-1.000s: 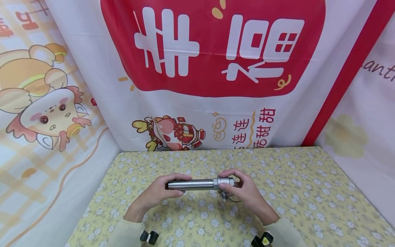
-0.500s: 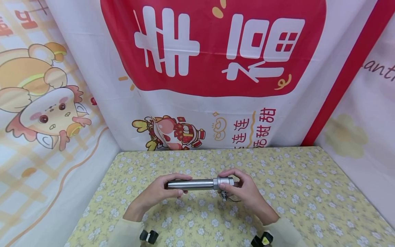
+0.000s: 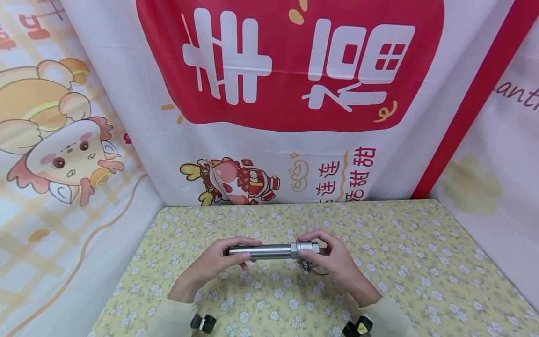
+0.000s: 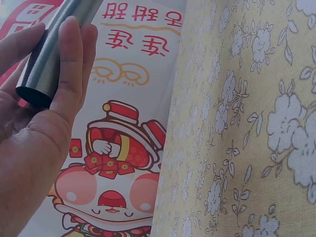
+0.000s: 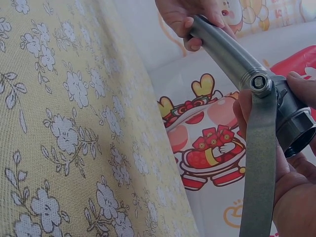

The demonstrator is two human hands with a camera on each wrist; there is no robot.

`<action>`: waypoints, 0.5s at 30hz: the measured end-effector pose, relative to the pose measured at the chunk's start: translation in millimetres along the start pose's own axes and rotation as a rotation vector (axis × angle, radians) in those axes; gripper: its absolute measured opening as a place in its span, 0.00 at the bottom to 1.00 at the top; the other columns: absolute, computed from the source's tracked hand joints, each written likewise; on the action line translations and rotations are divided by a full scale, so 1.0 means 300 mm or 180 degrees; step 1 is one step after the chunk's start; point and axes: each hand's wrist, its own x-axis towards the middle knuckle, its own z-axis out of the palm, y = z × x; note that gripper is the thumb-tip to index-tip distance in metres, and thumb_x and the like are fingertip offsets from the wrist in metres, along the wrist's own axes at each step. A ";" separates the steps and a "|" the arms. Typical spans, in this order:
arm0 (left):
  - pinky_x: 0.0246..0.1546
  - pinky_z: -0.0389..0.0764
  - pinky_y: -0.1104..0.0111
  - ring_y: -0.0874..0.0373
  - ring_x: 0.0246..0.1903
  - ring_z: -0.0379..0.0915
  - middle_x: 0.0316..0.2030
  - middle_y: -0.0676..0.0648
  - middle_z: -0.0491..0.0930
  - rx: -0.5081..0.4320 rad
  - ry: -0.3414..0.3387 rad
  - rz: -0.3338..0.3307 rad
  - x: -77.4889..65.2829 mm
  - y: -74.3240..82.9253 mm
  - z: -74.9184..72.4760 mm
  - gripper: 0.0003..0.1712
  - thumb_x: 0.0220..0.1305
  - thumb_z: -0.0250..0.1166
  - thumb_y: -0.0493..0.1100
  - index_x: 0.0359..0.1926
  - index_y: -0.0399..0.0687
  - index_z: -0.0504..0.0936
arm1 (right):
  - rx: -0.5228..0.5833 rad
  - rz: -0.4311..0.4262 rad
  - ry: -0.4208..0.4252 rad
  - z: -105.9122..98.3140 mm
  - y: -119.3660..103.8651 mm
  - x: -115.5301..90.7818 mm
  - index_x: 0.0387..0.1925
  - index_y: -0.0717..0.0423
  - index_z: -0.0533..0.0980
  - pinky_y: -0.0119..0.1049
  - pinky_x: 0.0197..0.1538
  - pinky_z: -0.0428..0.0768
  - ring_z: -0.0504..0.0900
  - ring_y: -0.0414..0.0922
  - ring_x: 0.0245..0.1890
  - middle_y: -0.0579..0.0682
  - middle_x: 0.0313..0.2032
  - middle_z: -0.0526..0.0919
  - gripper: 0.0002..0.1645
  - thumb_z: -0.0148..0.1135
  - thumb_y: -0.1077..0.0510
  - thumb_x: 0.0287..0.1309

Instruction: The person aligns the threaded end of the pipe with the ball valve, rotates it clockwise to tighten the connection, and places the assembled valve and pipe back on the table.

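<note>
A smooth steel pipe (image 3: 271, 252) lies level across the head view, held above the table between both hands. My left hand (image 3: 210, 263) grips its free end, thumb on the near side and fingers on the far side; the left wrist view shows the pipe's dark end (image 4: 34, 94) by the palm. At the other end sits a metal ball valve (image 5: 289, 111), joined to the pipe. My right hand (image 3: 338, 261) holds the valve body between thumb and fingers. From the valve a flat lever handle (image 5: 260, 168) points down in the right wrist view, fixed by a nut (image 5: 258, 83).
A table covered with yellow flowered cloth (image 3: 269, 299) lies beneath the hands. Printed white and red hangings (image 3: 290, 140) close off the back, and more printed cloth (image 3: 63, 224) stands along the left and right sides.
My left thumb has shifted up from below the pipe onto its near face, and the left fingers have moved slightly. The right hand and valve look the same.
</note>
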 end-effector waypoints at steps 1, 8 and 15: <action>0.53 0.90 0.51 0.48 0.54 0.86 0.72 0.33 0.76 -0.0001 -0.0001 0.0005 0.000 0.000 0.000 0.23 0.83 0.62 0.41 0.73 0.46 0.80 | 0.0000 -0.0001 -0.0001 0.000 0.000 0.000 0.60 0.64 0.81 0.42 0.41 0.93 0.94 0.49 0.40 0.67 0.67 0.77 0.21 0.74 0.62 0.70; 0.54 0.90 0.52 0.52 0.52 0.85 0.73 0.36 0.75 0.0015 0.0006 -0.0003 -0.003 0.001 0.002 0.24 0.81 0.65 0.39 0.73 0.46 0.81 | -0.0023 0.0042 0.0017 0.001 -0.002 0.000 0.61 0.63 0.81 0.42 0.41 0.93 0.94 0.48 0.40 0.67 0.67 0.78 0.22 0.75 0.61 0.70; 0.55 0.89 0.57 0.47 0.57 0.82 0.74 0.39 0.75 0.0046 0.0056 -0.0010 -0.004 0.003 0.004 0.25 0.79 0.67 0.38 0.73 0.48 0.81 | -0.0065 0.0046 0.0026 0.001 -0.004 0.000 0.61 0.63 0.81 0.41 0.41 0.93 0.94 0.48 0.39 0.66 0.67 0.78 0.22 0.74 0.60 0.70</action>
